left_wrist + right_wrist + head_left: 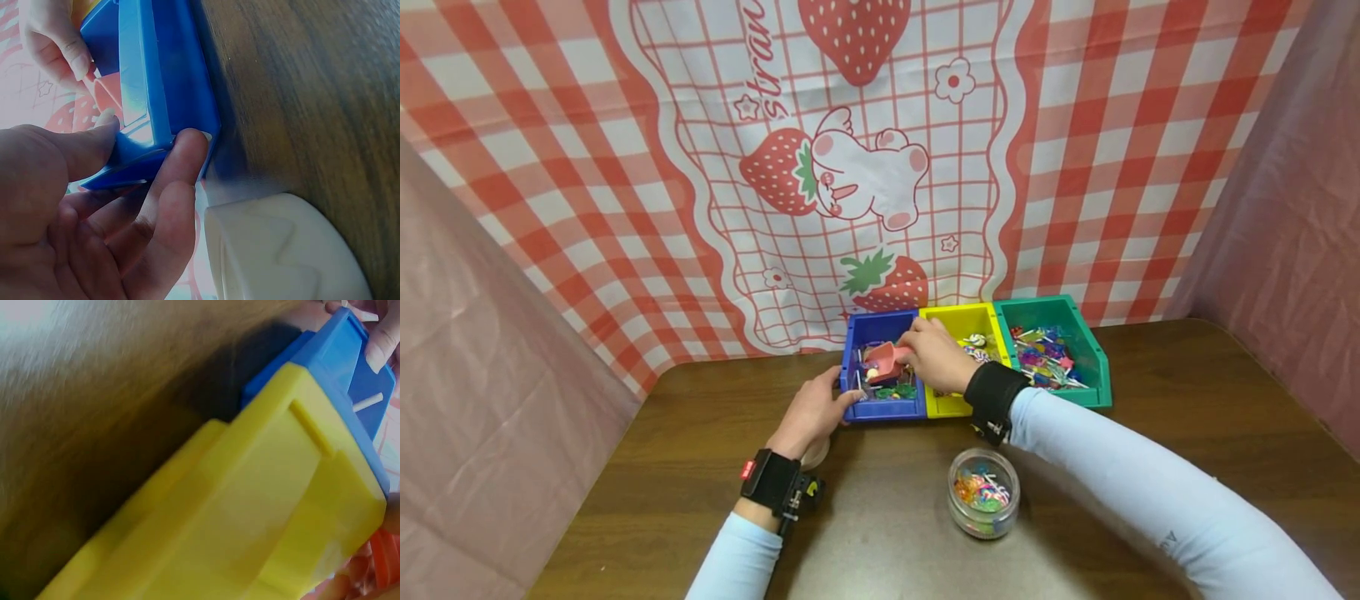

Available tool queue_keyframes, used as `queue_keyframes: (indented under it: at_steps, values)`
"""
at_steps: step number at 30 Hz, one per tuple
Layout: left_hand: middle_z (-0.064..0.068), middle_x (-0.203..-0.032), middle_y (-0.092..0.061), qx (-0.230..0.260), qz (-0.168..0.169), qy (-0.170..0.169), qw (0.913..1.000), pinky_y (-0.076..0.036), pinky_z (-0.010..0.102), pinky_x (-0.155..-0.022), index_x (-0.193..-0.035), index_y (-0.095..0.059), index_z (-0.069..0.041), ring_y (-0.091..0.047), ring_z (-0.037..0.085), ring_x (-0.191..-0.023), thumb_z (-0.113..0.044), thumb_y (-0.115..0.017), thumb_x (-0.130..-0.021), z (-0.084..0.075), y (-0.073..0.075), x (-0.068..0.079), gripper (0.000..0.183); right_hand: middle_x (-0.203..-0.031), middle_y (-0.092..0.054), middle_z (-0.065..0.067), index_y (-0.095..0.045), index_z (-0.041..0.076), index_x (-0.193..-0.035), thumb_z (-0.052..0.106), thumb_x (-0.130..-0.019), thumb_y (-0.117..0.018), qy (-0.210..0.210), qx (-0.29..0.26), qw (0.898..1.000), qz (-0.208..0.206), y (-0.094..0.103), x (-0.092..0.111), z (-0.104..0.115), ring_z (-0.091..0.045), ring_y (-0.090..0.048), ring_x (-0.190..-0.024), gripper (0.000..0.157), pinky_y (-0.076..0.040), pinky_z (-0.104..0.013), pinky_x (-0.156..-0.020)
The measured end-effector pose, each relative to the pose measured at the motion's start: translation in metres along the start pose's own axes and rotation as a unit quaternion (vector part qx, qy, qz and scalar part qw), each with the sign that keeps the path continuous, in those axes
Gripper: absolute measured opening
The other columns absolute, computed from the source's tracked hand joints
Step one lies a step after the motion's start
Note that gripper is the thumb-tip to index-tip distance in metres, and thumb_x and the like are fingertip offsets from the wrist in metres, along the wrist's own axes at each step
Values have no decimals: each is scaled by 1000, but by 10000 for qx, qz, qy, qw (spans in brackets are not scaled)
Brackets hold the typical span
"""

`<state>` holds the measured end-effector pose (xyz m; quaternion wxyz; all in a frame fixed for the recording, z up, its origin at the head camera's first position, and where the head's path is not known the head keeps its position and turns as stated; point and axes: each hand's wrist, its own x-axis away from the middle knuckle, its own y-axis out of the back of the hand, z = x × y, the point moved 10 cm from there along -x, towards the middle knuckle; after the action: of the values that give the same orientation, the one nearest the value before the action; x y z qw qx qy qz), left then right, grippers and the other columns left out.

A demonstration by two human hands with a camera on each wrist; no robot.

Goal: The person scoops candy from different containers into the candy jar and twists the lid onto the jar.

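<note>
Strawberry-print cloth [1067,167] backs our wooden surface [700,475], where our left hand [811,408] grips the blue bin [889,410] by its corner and our right hand [938,357] pinches a pink scoop [882,362] inside it. Scooping seems partway along: our clear jar [985,528] holds mixed colourful pieces [982,492], while the bin has more.

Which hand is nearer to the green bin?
Right. The right hand is mostly over the yellow bin beside the green bin; the left hand, farther away, holds the blue bin.
</note>
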<state>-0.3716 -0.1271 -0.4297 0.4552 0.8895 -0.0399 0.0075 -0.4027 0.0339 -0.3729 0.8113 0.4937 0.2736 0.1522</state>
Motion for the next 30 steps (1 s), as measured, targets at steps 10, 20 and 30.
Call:
queue_keyframes:
  at_steps: [10, 20, 30]
  values:
    - [7, -100, -59, -5, 36, 100, 9999, -45, 31, -59, -136, -43, -14, -58, 12, -61, -41, -57, -89, 2, -2, 0, 57, -91, -44, -6, -64, 8, -105, 26, -92, -54, -850, -670, 9937, -304, 0, 7, -22, -25, -37, -87, 24, -31, -35, -75]
    - [6, -99, -59, -1, -7, 114, 9999, -45, 31, -60, -135, -44, -15, -58, 12, -61, -41, -57, -88, 1, -1, 0, 55, -91, -43, -5, -65, 11, -106, 26, -92, -54, -841, -841, 9922, -379, 1, 8, -24, -24, -36, -88, 23, -29, -36, -77]
    - [4, -96, -59, 49, -9, 46, 10000, -45, 32, -61, -135, -44, -16, -59, 13, -61, -42, -58, -88, 1, -1, 1, 55, -90, -44, -2, -67, 9, -101, 27, -92, -55, -136, -521, 9982, -248, -4, 1, -6, -23, -37, -87, 24, -30, -34, -77]
